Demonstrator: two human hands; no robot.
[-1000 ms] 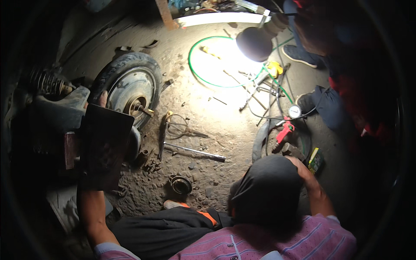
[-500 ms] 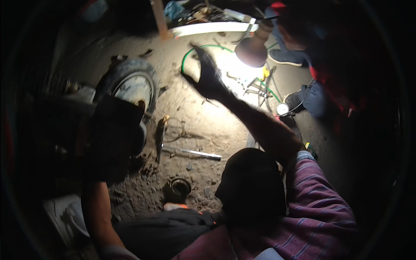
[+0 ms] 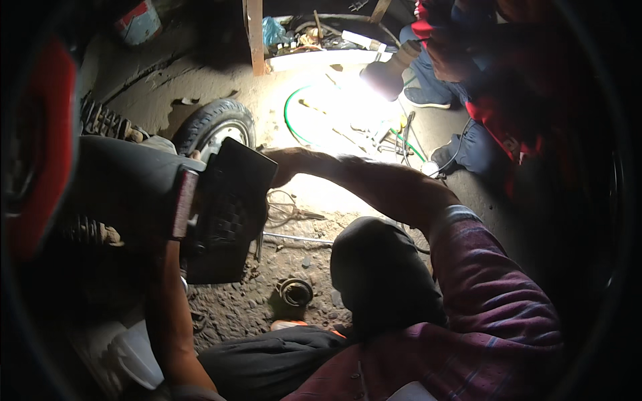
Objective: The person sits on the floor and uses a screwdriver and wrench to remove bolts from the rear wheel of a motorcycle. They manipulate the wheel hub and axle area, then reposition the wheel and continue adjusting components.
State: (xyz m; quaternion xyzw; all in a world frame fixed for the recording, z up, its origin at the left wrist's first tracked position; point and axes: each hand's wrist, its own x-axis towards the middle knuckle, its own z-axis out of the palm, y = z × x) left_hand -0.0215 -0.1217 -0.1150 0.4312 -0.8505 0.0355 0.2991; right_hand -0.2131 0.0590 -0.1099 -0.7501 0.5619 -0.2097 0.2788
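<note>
A black flap (image 3: 231, 214) with a red reflector (image 3: 184, 197) hangs from the vehicle's dark rear bodywork (image 3: 117, 177). My left forearm rises to that flap; my left hand (image 3: 195, 156) is mostly behind it, a fingertip showing near its upper edge. My right arm reaches across, and my right hand (image 3: 284, 164) is at the flap's upper right corner, its fingers largely hidden. Just beyond stands a wheel (image 3: 200, 122), partly covered by the flap. On the floor below lie a metal bar (image 3: 297, 240) and a black ring part (image 3: 295, 292).
A co-worker (image 3: 501, 107) crouches at upper right beside a lit lamp (image 3: 384, 80). A green hose (image 3: 287, 110) and tools lie beneath it. A red vehicle part (image 3: 47, 160) is at left. A white rail (image 3: 301, 61) and wooden post (image 3: 255, 40) stand at back.
My right arm has reached up toward the lamp, then swung left to the black flap. The flap appears further right, and more of the red vehicle part now shows.
</note>
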